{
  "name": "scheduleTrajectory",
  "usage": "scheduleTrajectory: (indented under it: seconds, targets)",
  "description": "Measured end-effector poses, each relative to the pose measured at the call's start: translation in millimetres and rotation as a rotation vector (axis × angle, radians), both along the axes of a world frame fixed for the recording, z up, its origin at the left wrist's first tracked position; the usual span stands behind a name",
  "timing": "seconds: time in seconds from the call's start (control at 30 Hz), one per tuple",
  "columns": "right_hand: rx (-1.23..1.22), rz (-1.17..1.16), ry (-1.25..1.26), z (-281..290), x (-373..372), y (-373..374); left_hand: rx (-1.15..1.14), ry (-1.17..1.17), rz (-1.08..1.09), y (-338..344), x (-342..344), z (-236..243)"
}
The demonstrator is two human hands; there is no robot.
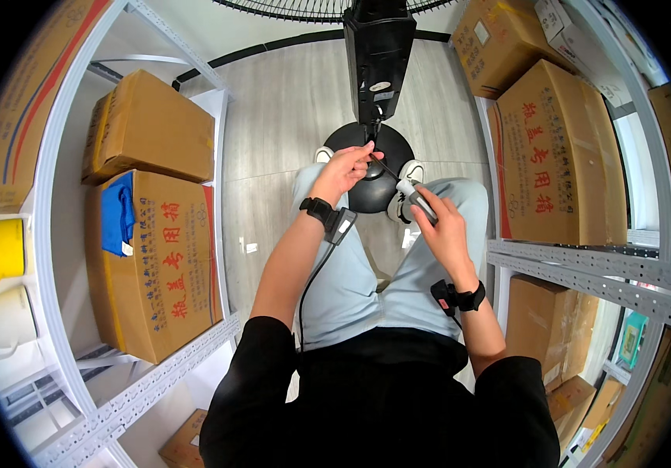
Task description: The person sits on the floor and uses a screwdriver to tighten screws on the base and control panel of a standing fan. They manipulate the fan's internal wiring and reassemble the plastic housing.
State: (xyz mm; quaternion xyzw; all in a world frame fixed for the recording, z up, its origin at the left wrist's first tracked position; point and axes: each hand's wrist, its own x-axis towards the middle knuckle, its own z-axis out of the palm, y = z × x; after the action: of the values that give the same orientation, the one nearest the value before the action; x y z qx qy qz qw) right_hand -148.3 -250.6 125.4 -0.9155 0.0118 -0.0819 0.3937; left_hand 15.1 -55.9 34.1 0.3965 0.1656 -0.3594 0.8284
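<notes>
"Just right of the centre of the frame, what is the right hand (443,234) closed around?"

"A grey handheld tool (423,206), probably a powered screwdriver. It has a pale collar (406,187), and a slim dark shaft (386,168) slants from that toward the upper left. The fingers wrap the grey casing."

"And the left hand (343,170)?"

"At the centre, with thumb and forefinger right by the shaft's far end. I can't tell whether they pinch it or a small part there; that spot is too small to read."

"How would the tool handle?"

"Light enough for one hand, I'd judge, with most of its weight in the casing. The shell looks hard and smooth, so a damp palm might let it twist. The shaft looks straight and is likely stiff."

"Best place to hold it?"

"Around the casing, behind the collar. Fingertips on the shaft should only steady it lightly, since a turning shaft would rub."

"What about the black pedestal fan (380,66) at upper centre?"

"Heavier, surely, above all its round base (373,201) between the sneakers (411,171). I'd grasp the sturdy column; the wire guard (296,11) along the top edge looks thin enough to bend."
</notes>
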Motion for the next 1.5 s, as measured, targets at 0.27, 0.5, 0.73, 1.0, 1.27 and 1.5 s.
scheduleTrajectory:
  seconds: [0.27,0.5,0.73,1.0,1.27,1.5]
  targets:
    - [0.605,-0.156,0.435,-54,17,2,0.020,-0.060,-0.061,-2,25,-5]
    - [0.741,-0.199,0.531,-97,37,22,-0.025,-0.004,0.063,-12,46,-29]
    - [0.811,-0.231,0.589,-110,46,39,-0.036,0.050,0.167,-10,53,-44]
    - [0.775,-0.286,0.552,-107,54,60,-0.083,0.039,0.205,-9,58,-50]
    - [0.945,-0.290,0.502,-119,59,57,-0.108,0.051,0.249,-15,58,-50]
    - [1.014,-0.258,0.534,-127,66,49,-0.111,0.079,0.263,-13,57,-51]
